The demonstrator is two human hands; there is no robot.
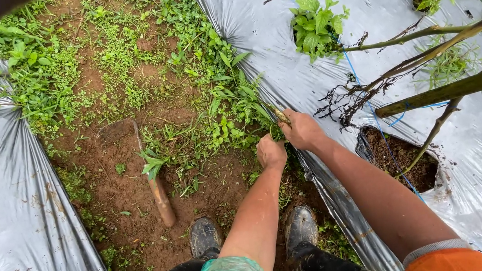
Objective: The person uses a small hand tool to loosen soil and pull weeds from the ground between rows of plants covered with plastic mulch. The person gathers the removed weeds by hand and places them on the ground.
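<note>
My left hand (271,152) is closed around a tuft of green weeds (275,132) growing at the edge of the silver plastic mulch (280,48). My right hand (303,129) grips the same clump just above, with a pale stem end sticking out past its fingers. Both arms reach forward over my muddy boots (205,235), which stand on the brown soil path (126,189).
A hoe with a wooden handle (157,192) lies on the soil to the left. Weeds cover the path's far part. Plastic mulch flanks both sides. A leafy plant (316,27), bare uprooted stems (417,64) and an open planting hole (401,155) sit on the right sheet.
</note>
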